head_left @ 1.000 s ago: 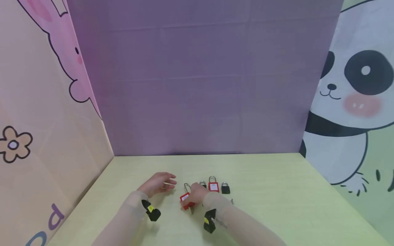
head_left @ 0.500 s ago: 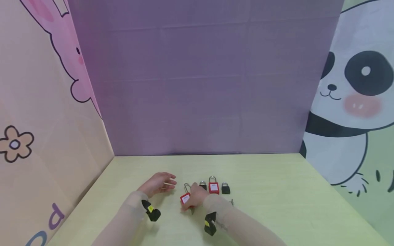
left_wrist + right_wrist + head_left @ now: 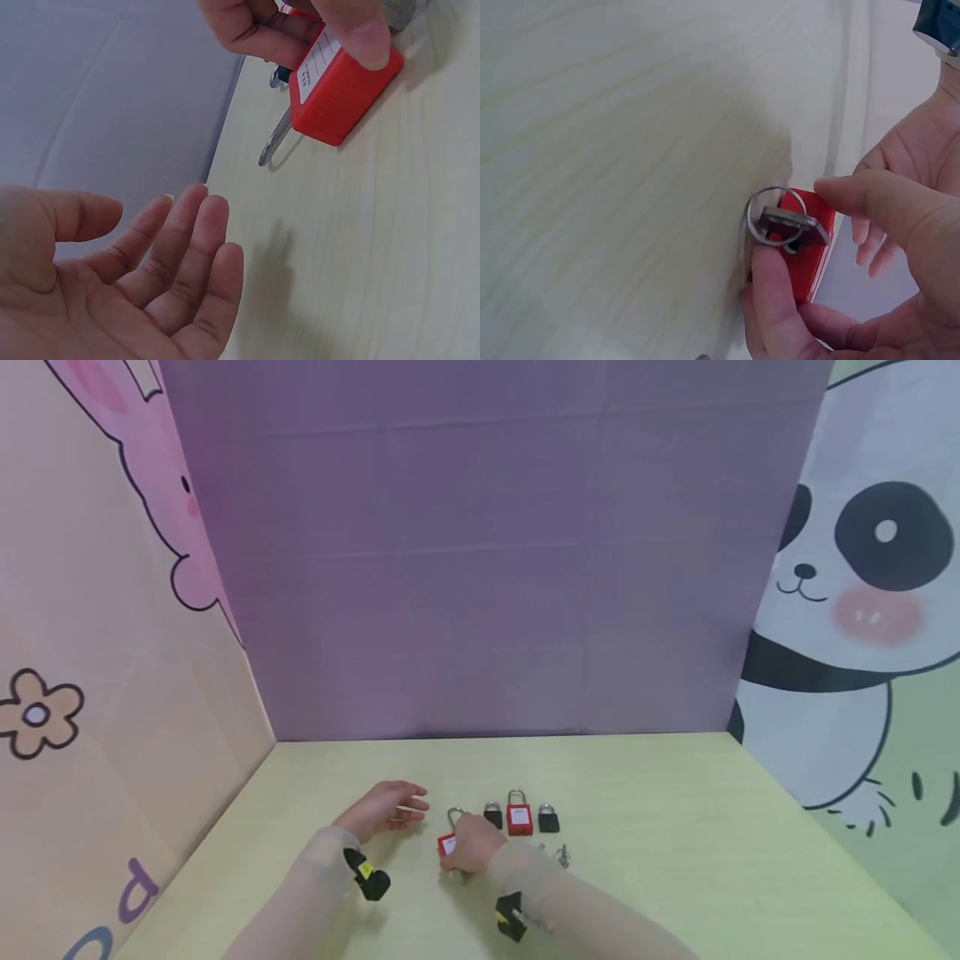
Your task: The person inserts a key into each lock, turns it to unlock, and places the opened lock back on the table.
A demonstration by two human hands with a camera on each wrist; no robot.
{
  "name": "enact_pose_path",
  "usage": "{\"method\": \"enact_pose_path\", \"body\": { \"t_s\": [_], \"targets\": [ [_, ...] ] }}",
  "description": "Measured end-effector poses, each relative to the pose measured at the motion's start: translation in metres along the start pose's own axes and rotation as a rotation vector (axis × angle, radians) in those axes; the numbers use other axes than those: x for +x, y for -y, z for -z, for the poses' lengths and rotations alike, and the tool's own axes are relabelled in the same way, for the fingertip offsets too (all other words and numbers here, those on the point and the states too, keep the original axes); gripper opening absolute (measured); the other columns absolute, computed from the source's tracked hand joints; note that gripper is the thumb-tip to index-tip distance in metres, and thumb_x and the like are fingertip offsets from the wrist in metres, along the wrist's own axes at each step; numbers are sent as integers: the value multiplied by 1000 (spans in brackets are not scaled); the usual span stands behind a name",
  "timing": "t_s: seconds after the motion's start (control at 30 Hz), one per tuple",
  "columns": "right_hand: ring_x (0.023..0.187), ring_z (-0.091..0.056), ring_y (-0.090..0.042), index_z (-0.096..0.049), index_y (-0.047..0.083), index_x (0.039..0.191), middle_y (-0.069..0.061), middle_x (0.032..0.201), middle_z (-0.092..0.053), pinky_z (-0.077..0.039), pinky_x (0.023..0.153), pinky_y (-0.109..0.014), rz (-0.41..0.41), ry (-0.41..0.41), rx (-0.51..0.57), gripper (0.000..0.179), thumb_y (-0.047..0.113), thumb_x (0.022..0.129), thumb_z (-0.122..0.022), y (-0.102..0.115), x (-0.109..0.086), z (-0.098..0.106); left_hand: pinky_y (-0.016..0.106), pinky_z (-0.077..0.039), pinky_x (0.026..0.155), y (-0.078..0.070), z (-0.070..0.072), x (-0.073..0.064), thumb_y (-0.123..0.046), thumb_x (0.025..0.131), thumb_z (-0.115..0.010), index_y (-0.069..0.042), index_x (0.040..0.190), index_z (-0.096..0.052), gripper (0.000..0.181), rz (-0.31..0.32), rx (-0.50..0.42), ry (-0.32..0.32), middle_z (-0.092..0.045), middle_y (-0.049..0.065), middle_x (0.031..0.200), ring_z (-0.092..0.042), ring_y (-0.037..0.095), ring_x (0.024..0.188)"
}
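Note:
My right hand grips a red padlock with a white label, its steel shackle pointing away from me. In the right wrist view a key stands in the padlock's keyhole, with a metal ring hanging from it. The thumb lies on one side of the red body and fingers on the other, a fingertip close by the ring. My left hand is held to the left of the padlock, fingers relaxed and bent a little, holding nothing. From the head view my right hand hides much of the padlock and the key.
Behind my right hand a black padlock, another red padlock and a second black padlock stand in a row. Small keys lie beyond my right forearm. The pale table ends at a purple backdrop.
My right hand has turned slightly at the padlock, with its fingers now lower over the key end. More of the loose keys shows beside the forearm. The left hand has stayed put.

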State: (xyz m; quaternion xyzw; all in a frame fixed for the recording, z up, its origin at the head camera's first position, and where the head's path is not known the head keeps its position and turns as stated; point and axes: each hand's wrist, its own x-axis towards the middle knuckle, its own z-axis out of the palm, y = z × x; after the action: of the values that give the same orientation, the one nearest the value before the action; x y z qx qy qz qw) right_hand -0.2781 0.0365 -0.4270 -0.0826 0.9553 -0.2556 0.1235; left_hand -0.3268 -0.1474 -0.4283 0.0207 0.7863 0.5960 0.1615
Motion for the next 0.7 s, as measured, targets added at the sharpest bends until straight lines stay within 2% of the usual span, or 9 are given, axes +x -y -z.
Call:
{"method": "enact_pose_path", "body": {
  "t_s": [0.13,0.23,0.33,0.43,0.5,0.57,0.7],
  "targets": [
    [73,-53,-18,-57,1,99,-5,81,-55,-49,68,-34,28,-6,-34,45,28,74,-83,0,-2,4,37,-54,87,0,2,0,-20,101,-43,7,131,-51,41,-6,-9,8,-63,23,120,-66,21,93],
    [73,-52,-17,-58,2,100,-4,82,-56,-49,68,-33,81,19,-109,47,33,75,-81,-2,-4,12,38,-54,87,1,3,0,-19,101,-43,7,131,-50,41,-6,-9,9,-62,24,120,-66,21,93],
    [79,-55,-14,-63,5,107,-3,92,-60,-51,71,-30,202,84,-229,40,35,84,-74,-3,-6,25,38,-54,87,2,4,1,-19,101,-43,7,130,-51,40,-6,-8,5,-62,24,120,-66,21,93],
    [96,-62,-14,-68,11,114,-2,111,-65,-53,84,-29,381,148,-381,29,29,92,-65,-3,-11,37,37,-54,85,3,4,1,-19,101,-42,7,130,-51,40,-4,-12,1,-63,23,118,-66,22,93],
    [107,-62,-14,-69,16,118,1,123,-64,-51,92,-30,458,205,-463,26,25,95,-61,-4,-15,43,36,-55,85,3,4,1,-19,101,-42,7,130,-51,40,-3,-13,2,-63,23,118,-66,23,94],
    [118,-58,-14,-67,19,122,2,132,-61,-46,101,-31,487,260,-518,29,24,95,-59,-6,-19,45,36,-54,85,3,5,1,-19,101,-42,7,130,-51,40,0,-18,1,-63,22,118,-66,24,94],
    [132,-48,-14,-57,26,135,6,143,-51,-38,109,-35,474,333,-588,38,23,97,-53,-10,-24,46,37,-54,85,3,5,0,-18,102,-41,8,130,-51,39,-4,-15,0,-62,23,119,-66,24,95]
  ]
}}
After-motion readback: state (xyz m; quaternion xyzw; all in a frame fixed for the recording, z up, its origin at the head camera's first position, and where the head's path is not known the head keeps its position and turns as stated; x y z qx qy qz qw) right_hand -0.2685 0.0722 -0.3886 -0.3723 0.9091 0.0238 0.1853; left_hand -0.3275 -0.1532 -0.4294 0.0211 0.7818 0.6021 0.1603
